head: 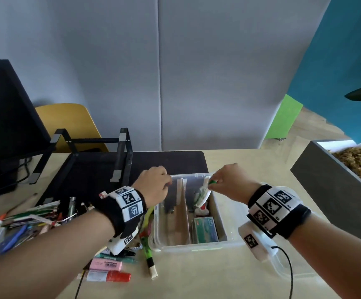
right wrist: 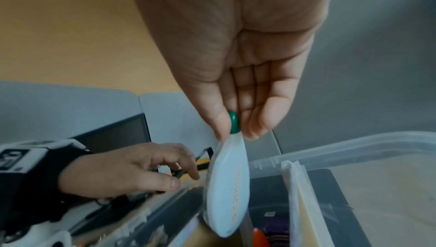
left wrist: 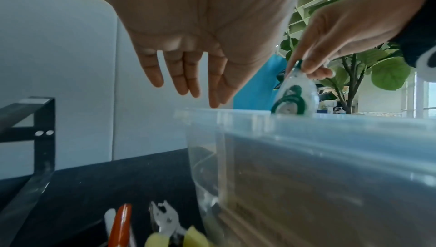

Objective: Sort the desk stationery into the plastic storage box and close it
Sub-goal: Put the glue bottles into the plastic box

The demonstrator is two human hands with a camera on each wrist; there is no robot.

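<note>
Risk-wise, we're only pinching the tape roller by its green cap with our right hand, hanging over the box's right section. It could slip and land crooked. Left hand hovers loose, holding nothing.

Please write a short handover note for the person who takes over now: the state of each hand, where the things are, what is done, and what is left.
Right hand: pinches the green-capped white bottle by its cap and holds it over the right compartment of the plastic storage box.
Left hand: fingers straight, holds nothing, at the box's far left corner.
Done: a green packet and some small items lie in the right compartment.
Left: put the bottle in, then sort the pens and markers piled left of the box, the pink highlighter and the glue tube. Then close the box.
</note>
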